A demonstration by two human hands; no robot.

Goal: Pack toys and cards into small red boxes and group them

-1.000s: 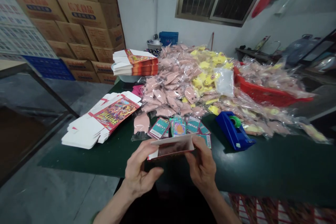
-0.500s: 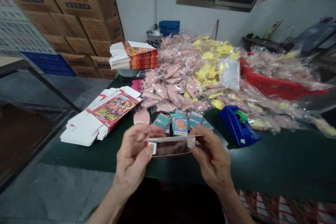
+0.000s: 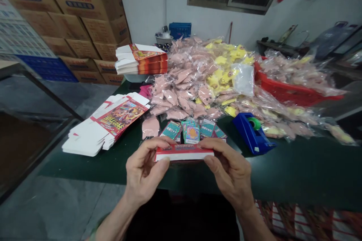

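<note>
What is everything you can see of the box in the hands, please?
The red-and-white box looks like thin printed card. A red panel shows uppermost, with a white strip along the near edge. The left hand and right hand grip its ends, thumbs at the near edge. It is over the green table, nearer than the cards. Most of its body is hidden.

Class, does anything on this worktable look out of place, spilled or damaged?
Nothing looks spilled or damaged. Only the printed cartons at left seem askew: they lie fanned unevenly, with staggered edges, unlike the neater carton stack behind. The box in the left hand and right hand looks level.
</note>
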